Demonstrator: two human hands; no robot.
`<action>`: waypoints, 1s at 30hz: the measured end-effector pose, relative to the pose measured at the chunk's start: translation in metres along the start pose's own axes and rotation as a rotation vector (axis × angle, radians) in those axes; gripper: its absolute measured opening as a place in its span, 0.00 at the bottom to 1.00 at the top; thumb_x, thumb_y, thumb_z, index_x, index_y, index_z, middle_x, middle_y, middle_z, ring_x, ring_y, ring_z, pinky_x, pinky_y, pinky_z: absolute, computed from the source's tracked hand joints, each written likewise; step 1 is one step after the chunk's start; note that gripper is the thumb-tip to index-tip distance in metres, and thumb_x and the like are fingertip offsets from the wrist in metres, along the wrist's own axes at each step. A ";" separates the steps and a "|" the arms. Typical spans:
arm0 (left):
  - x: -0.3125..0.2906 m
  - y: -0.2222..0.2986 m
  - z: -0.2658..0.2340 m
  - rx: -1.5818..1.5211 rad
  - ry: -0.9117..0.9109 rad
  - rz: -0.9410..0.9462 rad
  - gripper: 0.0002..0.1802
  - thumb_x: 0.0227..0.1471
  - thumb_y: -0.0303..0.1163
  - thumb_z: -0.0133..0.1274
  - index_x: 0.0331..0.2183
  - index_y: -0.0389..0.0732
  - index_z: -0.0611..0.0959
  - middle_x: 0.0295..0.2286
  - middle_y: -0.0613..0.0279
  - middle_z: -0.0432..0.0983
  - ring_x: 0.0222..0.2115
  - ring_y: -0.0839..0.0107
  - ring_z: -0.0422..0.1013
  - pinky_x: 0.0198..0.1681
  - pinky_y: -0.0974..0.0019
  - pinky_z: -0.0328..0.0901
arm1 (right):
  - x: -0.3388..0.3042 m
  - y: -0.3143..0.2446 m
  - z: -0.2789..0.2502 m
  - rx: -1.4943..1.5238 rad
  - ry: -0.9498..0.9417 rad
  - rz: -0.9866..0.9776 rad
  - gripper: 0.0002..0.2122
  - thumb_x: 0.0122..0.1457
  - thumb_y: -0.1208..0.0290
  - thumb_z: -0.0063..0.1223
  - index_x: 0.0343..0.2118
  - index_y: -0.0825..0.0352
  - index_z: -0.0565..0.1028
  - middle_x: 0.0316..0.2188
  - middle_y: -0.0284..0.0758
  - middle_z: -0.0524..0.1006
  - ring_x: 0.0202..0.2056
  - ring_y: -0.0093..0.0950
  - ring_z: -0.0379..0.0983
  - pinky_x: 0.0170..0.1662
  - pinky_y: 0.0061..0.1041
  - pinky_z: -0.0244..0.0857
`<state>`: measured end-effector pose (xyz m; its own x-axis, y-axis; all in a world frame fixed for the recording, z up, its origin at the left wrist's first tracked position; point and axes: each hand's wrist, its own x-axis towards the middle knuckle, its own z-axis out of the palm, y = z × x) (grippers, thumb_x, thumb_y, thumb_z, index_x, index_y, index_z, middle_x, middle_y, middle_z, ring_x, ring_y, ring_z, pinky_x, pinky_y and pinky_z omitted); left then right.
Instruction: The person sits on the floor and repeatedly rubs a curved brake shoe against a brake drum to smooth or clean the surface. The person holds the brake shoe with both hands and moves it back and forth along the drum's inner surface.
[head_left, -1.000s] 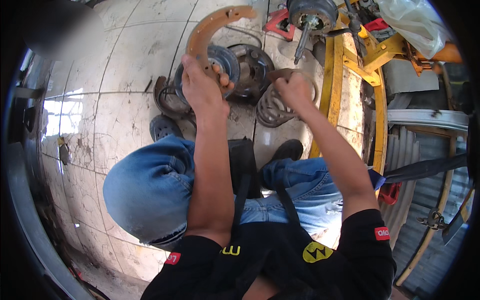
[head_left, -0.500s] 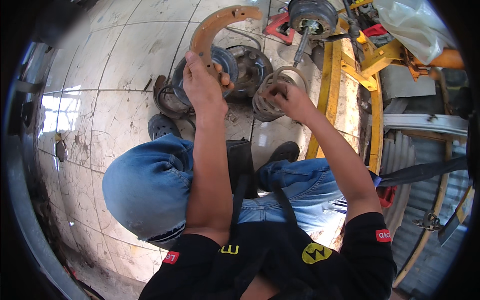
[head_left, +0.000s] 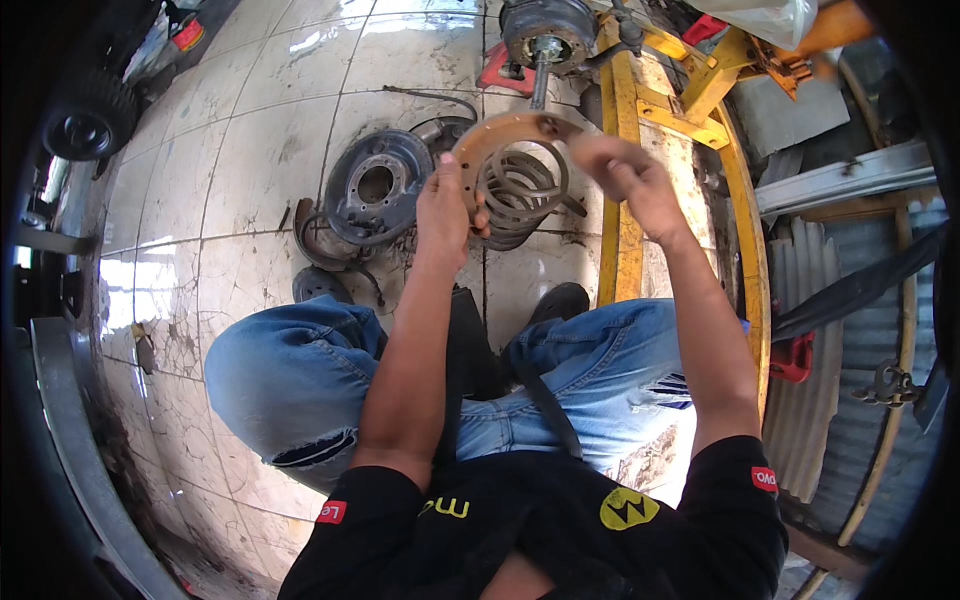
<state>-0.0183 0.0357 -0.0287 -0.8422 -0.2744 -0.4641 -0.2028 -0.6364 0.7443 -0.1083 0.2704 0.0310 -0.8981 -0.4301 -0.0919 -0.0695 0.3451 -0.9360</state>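
Note:
My left hand (head_left: 443,215) grips one end of a rusty brown brake shoe (head_left: 500,132), thumb on top and fingers curled beneath. The shoe arcs away to the right, above a coil spring (head_left: 520,188) on the floor. Close to the shoe's far end is my right hand (head_left: 643,190), its fingers curled together and smeared by motion. Something brownish and blurred shows at those fingertips; its kind cannot be made out. Left of the spring lies a round dark brake backing plate (head_left: 345,185), with another curved brake shoe (head_left: 310,240) beside it.
A yellow steel frame (head_left: 622,200) runs along the right. Beyond the spring are a brake drum (head_left: 545,25) on a shaft and a red stand (head_left: 500,72). A tyre (head_left: 90,115) is at the far left. Tiled floor (head_left: 260,130) stretches across the left.
My left hand has lowered the brake shoe and swung its free end rightward. My right hand has moved from over the spring to the right, beside the shoe's end. The view has shifted.

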 end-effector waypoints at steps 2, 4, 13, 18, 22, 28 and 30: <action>0.000 -0.011 0.010 0.085 -0.027 -0.017 0.25 0.64 0.54 0.40 0.44 0.39 0.72 0.21 0.65 0.68 0.12 0.77 0.63 0.13 0.69 0.62 | -0.005 -0.003 -0.009 -0.056 0.219 -0.069 0.16 0.67 0.74 0.39 0.55 0.71 0.70 0.47 0.44 0.77 0.51 0.27 0.73 0.57 0.25 0.65; 0.001 -0.024 0.017 0.188 -0.034 -0.034 0.27 0.64 0.55 0.40 0.46 0.39 0.72 0.22 0.65 0.68 0.12 0.78 0.63 0.13 0.70 0.62 | 0.000 0.036 -0.006 -0.202 0.339 -0.199 0.17 0.67 0.74 0.40 0.56 0.71 0.68 0.49 0.46 0.77 0.52 0.30 0.73 0.57 0.27 0.65; 0.002 -0.040 0.012 0.323 -0.022 -0.061 0.28 0.64 0.56 0.40 0.49 0.40 0.69 0.24 0.64 0.69 0.13 0.76 0.65 0.14 0.68 0.64 | 0.006 0.061 0.069 -0.840 0.136 -0.488 0.24 0.58 0.78 0.47 0.60 0.68 0.65 0.59 0.46 0.68 0.61 0.42 0.63 0.63 0.38 0.58; 0.006 -0.039 0.005 0.368 -0.058 -0.060 0.28 0.64 0.56 0.38 0.50 0.41 0.68 0.27 0.62 0.70 0.18 0.73 0.70 0.17 0.67 0.69 | -0.005 0.071 0.089 -1.077 0.070 -0.425 0.29 0.58 0.76 0.46 0.65 0.64 0.58 0.67 0.41 0.56 0.67 0.40 0.52 0.67 0.41 0.50; -0.004 -0.033 0.015 0.414 -0.066 -0.115 0.31 0.64 0.57 0.37 0.52 0.39 0.68 0.32 0.59 0.72 0.28 0.70 0.74 0.28 0.64 0.72 | -0.006 0.070 0.094 -1.131 0.122 -0.382 0.28 0.60 0.74 0.45 0.65 0.63 0.59 0.67 0.39 0.57 0.67 0.39 0.53 0.67 0.41 0.49; 0.005 -0.040 0.009 0.604 -0.093 0.095 0.36 0.66 0.54 0.36 0.55 0.29 0.70 0.47 0.52 0.73 0.44 0.66 0.72 0.49 0.66 0.65 | -0.004 0.067 0.081 -1.162 0.024 -0.434 0.29 0.58 0.77 0.44 0.65 0.59 0.60 0.66 0.37 0.59 0.66 0.41 0.55 0.65 0.43 0.52; 0.006 -0.037 0.011 0.522 -0.089 0.042 0.34 0.65 0.54 0.38 0.52 0.29 0.74 0.43 0.52 0.75 0.40 0.68 0.72 0.45 0.67 0.66 | -0.002 0.069 0.080 -1.174 0.085 -0.408 0.30 0.56 0.79 0.44 0.64 0.60 0.61 0.66 0.37 0.60 0.66 0.41 0.55 0.65 0.44 0.53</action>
<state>-0.0216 0.0650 -0.0536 -0.8895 -0.2157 -0.4029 -0.3703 -0.1765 0.9120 -0.0764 0.2284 -0.0601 -0.7419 -0.6410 0.1969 -0.6564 0.7542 -0.0180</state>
